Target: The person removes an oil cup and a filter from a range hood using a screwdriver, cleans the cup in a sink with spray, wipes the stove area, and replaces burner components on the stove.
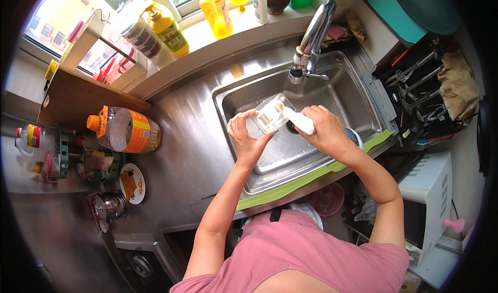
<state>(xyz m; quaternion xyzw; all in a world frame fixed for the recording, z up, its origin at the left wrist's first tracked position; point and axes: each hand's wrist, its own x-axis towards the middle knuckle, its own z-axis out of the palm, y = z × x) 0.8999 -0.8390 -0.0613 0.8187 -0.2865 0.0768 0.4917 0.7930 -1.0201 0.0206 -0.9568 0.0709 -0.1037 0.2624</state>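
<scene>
Over the sink basin, my left hand point(247, 137) grips a small transparent, box-like container point(268, 114) by its near-left side, thumb below and fingers above. Whitish patches show on it. My right hand point(327, 131) is closed around a thick white handle point(298, 120), probably of a brush. The handle's tip meets the container's right part; the working end is too small to make out. Beneath both hands lies the stainless steel sink point(288, 159), its drain partly hidden by the right hand. The chrome faucet point(311, 40) hangs above the basin's far side.
A green strip point(288, 192) runs along the sink's front edge. Left on the steel counter lie an oil bottle point(126, 129) and a plate of food point(132, 184). Bottles, among them a yellow pump bottle point(167, 30), line the windowsill. Utensils point(416, 79) and a microwave point(424, 199) are at right.
</scene>
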